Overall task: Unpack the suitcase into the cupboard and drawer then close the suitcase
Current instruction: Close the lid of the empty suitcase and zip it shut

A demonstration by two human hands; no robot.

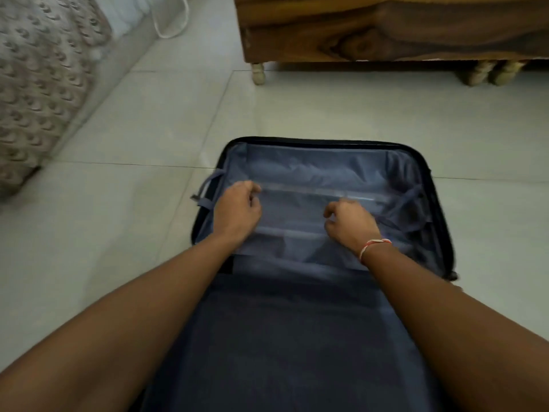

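Floor [148, 120]: pale tiles; your suitcase lies open on them, in front of you.
Suitcase [326, 162]: both halves flat, blue-grey lining showing, no clothes visible; it looks unpacked, so closing seems the step in hand.
Wooden furniture [386, 31]: stands beyond the far half, well apart.
Packing straps [208, 188]: one hangs over the left rim, another lies at the right wall; tuck both inside before you fold, or the zip may catch.
Left hand [237, 209]: arm stretched forward, fingers curled shut over the far half's lining; whether they pinch it, you cannot tell.
Right hand [349, 221]: likewise extended, fingers curled loosely; grip unclear.
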